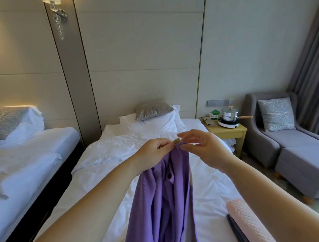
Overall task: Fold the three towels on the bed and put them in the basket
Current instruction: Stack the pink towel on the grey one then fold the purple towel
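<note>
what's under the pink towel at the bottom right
The pink towel lies on something dark and flat, only its edge showing on the bed. Whether that is another towel or the basket cannot be told; the pink towel and the frame edge hide the rest.

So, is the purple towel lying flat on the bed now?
No, both hands, left and right, pinch the top edge of the purple towel and it hangs down above the bed.

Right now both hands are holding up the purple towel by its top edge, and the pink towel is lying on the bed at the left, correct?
Not quite. Both hands, left hand and right hand, do hold the purple towel by its top edge, but the head view shows the pink towel on the bed at the right, not the left.
</note>
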A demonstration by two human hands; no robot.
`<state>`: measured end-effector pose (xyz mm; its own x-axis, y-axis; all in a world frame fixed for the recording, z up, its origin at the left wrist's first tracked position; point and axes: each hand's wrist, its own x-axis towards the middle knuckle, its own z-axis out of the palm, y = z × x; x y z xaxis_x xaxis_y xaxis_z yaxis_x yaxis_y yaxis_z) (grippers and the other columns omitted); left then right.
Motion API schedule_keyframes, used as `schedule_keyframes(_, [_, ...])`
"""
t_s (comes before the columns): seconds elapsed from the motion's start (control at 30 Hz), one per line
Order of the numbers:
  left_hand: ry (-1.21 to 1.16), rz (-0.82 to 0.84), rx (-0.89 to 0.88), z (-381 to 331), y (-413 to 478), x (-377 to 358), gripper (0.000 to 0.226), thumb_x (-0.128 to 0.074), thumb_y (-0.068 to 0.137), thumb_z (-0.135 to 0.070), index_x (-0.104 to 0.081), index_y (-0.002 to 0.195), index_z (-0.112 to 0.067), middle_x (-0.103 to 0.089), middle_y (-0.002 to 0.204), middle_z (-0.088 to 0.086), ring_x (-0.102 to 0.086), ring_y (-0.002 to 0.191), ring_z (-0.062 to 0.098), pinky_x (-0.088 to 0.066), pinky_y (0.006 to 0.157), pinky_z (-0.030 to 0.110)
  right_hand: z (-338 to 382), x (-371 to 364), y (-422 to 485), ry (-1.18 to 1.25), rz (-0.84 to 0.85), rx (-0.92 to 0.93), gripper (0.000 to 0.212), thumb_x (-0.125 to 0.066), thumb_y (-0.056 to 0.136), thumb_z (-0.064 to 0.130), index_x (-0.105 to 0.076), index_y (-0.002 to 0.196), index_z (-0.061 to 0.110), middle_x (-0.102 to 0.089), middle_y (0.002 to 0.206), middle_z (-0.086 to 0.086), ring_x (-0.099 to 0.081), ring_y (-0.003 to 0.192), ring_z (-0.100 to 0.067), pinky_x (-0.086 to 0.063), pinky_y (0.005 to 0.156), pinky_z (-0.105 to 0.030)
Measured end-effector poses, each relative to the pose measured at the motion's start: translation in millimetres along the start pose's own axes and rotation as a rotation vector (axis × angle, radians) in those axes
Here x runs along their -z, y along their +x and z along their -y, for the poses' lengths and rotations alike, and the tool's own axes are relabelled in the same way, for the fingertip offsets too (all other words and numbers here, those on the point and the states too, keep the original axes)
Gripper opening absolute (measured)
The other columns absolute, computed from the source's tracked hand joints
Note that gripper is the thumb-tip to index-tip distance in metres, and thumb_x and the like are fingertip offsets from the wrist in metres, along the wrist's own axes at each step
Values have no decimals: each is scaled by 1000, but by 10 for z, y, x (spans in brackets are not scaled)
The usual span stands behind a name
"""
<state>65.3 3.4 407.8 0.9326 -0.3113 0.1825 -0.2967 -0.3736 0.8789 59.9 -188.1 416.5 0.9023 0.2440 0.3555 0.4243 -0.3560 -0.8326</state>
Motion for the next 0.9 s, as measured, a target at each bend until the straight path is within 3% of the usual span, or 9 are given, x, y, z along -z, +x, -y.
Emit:
schedule_keyframes(0.13, [45, 35, -33, -9, 7, -31, 26, -52, 96, -35, -72, 95, -17, -65, 101, 23, -55, 85, 14, -47, 91, 43, -1, -36, 5, 7, -29, 13, 11, -72, 81, 8, -64, 84, 15, -73, 85, 3, -69, 81, -10, -53, 73, -17])
schedule_keyframes(0.2, [62, 6, -34, 13, 14, 10, 26, -51, 97, -36, -70, 87, -22, -64, 85, 9, -53, 79, 7, -46, 81, 33, -22, -67, 24, -7, -56, -10, 17, -70, 83, 8, -59, 89, 19, -72, 86, 3, -68, 81, -8, -53, 73, -17])
schedule_keyframes(0.3, [179, -61, 8, 168, 0, 166, 20, -53, 94, -41, -66, 96, -26, -61, 83, -10, -54, 76, 1, -41, 73, 18, -123, -107, 29, -87, 7, -102, 25, -62, 87, 6, -55, 105, 21, -67, 88, 11, -64, 83, -2, -48, 70, -10])
schedule_keyframes(0.4, [326, -95, 166, 556, -120, 345, 28, -60, 89, -45, -59, 109, -25, -54, 90, -8, -55, 89, 5, -40, 71, 17, -385, -163, -36, -203, 83, -217, 17, -57, 89, 6, -61, 101, 18, -63, 89, 10, -57, 82, -4, -41, 63, -10])
schedule_keyframes(0.5, [433, -80, 344, 1147, -364, 332, 36, -61, 90, -37, -53, 117, -16, -49, 87, -7, -51, 84, 9, -39, 72, 20, -858, -370, -250, -218, 150, -382, 15, -53, 89, 6, -62, 96, 15, -63, 90, 6, -54, 78, -8, -41, 60, -13])
schedule_keyframes(0.6, [468, -60, 556, 1794, -721, 108, 32, -61, 91, -34, -46, 110, -12, -48, 92, -4, -51, 83, 14, -42, 77, 25, -1450, -712, -614, -233, 217, -553, 15, -52, 89, 4, -61, 93, 14, -61, 88, 2, -51, 72, -7, -38, 54, -9])
schedule_keyframes(0.73, [453, -102, 839, 2519, -1211, -288, 30, -63, 88, -33, -42, 97, -13, -45, 106, 6, -53, 79, 24, -42, 71, 30, -2157, -1175, -1131, -251, 303, -732, 15, -53, 88, 2, -58, 79, 14, -59, 84, -7, -50, 78, -19, -39, 64, -26])
schedule_keyframes(0.83, [321, -108, 889, 2977, -1515, -576, 31, -66, 86, -19, -37, 93, -9, -49, 82, 1, -52, 80, 24, -36, 68, 26, -2607, -1454, -1473, -298, 332, -830, 15, -55, 88, 8, -59, 75, 15, -62, 84, -11, -54, 81, -25, -41, 72, -30])
schedule_keyframes(0.9, [292, -113, 912, 3215, -1679, -737, 37, -69, 84, -17, -35, 95, -9, -46, 74, -2, -49, 78, 20, -31, 63, 23, -2856, -1602, -1659, -347, 350, -880, 11, -56, 90, 13, -66, 92, 10, -65, 98, -14, -56, 88, -26, -41, 73, -28])
